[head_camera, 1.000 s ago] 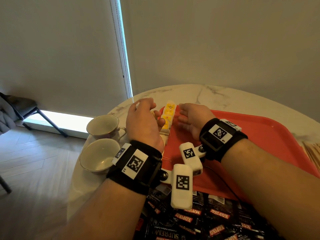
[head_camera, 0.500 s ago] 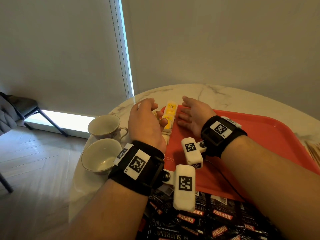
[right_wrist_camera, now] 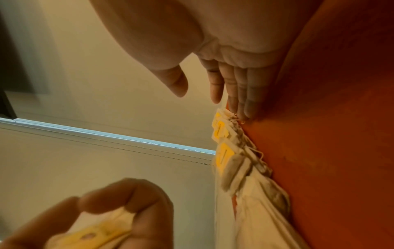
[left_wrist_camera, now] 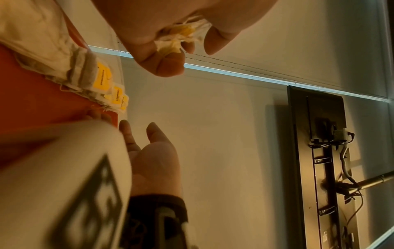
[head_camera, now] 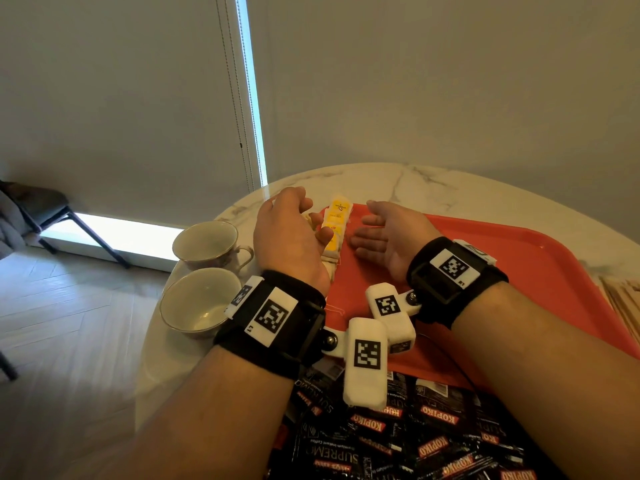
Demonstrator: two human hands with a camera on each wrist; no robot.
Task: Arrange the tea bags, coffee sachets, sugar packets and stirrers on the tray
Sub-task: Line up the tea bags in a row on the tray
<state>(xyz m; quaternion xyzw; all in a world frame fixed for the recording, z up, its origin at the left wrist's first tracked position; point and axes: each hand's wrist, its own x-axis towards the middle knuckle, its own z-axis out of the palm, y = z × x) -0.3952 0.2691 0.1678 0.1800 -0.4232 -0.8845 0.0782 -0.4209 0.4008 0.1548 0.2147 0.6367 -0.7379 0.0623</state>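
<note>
Red plastic is my reference here: the tray (head_camera: 519,271) sits on the marble table (head_camera: 450,181), and a row of yellow-tagged tea bags (head_camera: 335,223) runs along its left edge toward the far left corner. I judge the step in hand to be extending that row, so I would lay each fresh bag overlapping the last, tags facing up, and keep the line parallel to the tray's rim rather than letting it drift inward. My left hand (head_camera: 289,237) is curled around a small bunch of tea bags (left_wrist_camera: 181,36), pinched between thumb and fingers just left of the row. My right hand (head_camera: 391,237) is released, fingers straight and together, their tips touching the far end of the row on its tray side, steadying it. Black coffee sachets (head_camera: 398,441) lie heaped at the table's near edge, off the tray, and wooden stirrers (head_camera: 623,303) wait beside the tray's right edge.
</note>
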